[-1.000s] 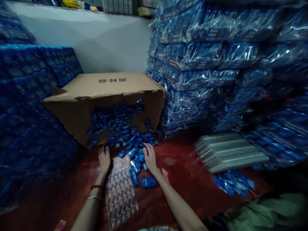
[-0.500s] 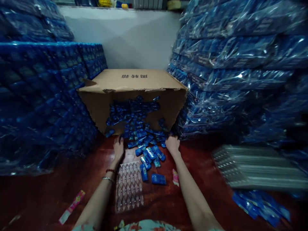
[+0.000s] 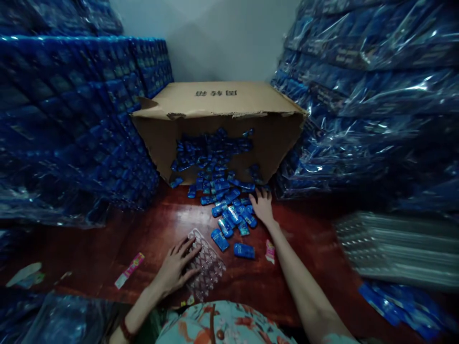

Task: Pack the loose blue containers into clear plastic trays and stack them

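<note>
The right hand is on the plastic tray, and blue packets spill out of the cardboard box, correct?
No: it's the left hand on the plastic tray, as the head view shows. Blue packets do spill out of the cardboard box.

upside-down 周转箱 [image 3: 215, 93] atop the cardboard box [image 3: 251, 102]

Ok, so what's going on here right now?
A person is at a reddish table, the left hand lying on a clear moulded tray with its fingers spread. The right hand is at the right edge of a loose heap of blue packets; whether it grips one is unclear. The packets lie inside and in front of an open cardboard box.
</note>
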The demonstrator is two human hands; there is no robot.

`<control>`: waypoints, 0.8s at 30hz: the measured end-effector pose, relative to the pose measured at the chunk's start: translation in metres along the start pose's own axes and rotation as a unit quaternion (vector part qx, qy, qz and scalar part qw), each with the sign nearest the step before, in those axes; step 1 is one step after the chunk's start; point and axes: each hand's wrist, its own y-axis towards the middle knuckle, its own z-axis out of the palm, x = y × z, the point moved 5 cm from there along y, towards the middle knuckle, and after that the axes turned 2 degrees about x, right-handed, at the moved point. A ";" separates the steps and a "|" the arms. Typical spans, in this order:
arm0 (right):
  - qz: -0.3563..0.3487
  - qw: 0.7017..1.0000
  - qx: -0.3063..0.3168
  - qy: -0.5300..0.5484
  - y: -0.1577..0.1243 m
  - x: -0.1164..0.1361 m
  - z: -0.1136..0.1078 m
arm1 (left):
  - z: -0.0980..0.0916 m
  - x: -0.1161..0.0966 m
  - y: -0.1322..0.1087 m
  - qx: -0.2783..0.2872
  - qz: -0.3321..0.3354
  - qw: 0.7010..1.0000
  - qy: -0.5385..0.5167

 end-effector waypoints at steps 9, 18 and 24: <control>-0.009 0.995 0.027 0.091 -0.018 0.052 0.036 | 0.036 -0.048 -0.002 -0.076 -0.209 0.972 0.080; -0.147 0.957 0.249 -0.001 -0.141 0.037 -0.020 | 0.008 -0.023 -0.008 -0.130 -0.172 0.975 -0.057; -0.143 0.981 0.127 -0.021 -0.153 0.040 0.012 | 0.029 -0.028 0.003 -0.103 -0.166 0.980 -0.026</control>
